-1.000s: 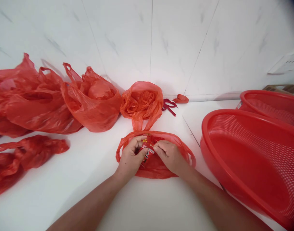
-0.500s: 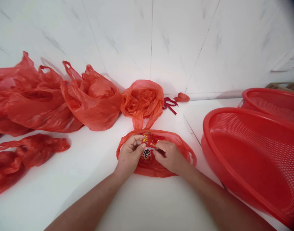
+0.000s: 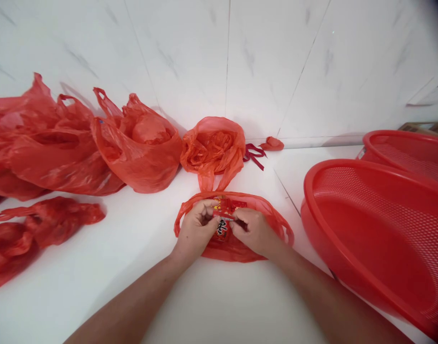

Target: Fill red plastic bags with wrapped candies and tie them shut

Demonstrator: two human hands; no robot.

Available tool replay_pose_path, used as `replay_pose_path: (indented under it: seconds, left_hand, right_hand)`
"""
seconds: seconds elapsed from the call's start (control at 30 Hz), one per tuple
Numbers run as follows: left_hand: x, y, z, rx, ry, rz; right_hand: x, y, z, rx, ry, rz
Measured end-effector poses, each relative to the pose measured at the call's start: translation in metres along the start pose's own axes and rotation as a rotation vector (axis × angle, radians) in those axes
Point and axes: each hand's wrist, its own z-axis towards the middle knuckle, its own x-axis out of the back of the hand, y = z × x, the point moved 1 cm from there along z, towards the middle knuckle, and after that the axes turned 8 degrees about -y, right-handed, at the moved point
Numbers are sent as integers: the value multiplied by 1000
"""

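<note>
A small red packet (image 3: 222, 231) with a black character on a white patch is pinched between my two hands. On its left edge, my left hand (image 3: 196, 228) is closed with thumb and forefinger together. My right hand (image 3: 253, 231) grips the upper right edge, its fingers curled. Both hands are over an open red plastic bag (image 3: 236, 254) lying on the white table. Other red packets with yellow print (image 3: 223, 204) show inside the bag, just behind the held one. My fingers hide part of the packet's edges.
Another red bag (image 3: 213, 148) stands directly behind. Several filled red bags (image 3: 140, 157) line the wall at left, with a knotted bag (image 3: 57, 220) in front. Two red mesh baskets (image 3: 351, 239) stand at right. A dark red ribbon (image 3: 254, 154) lies near the wall.
The packet's top edge has bent between my fingers, and its printed character looks more squashed and tilted. My hands remain in nearly the same place. The whole view has shifted slightly.
</note>
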Motion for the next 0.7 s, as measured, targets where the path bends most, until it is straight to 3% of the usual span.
replay_pose_path:
  seconds: [0.37,0.7]
  left_hand:
    - [2,-3,-1,-6,28,43]
    - [1,-5,-1,1,19,36]
  right_hand:
    - [0,0,-1,-17,-58,103]
    - [5,-2,1,-52,2,115]
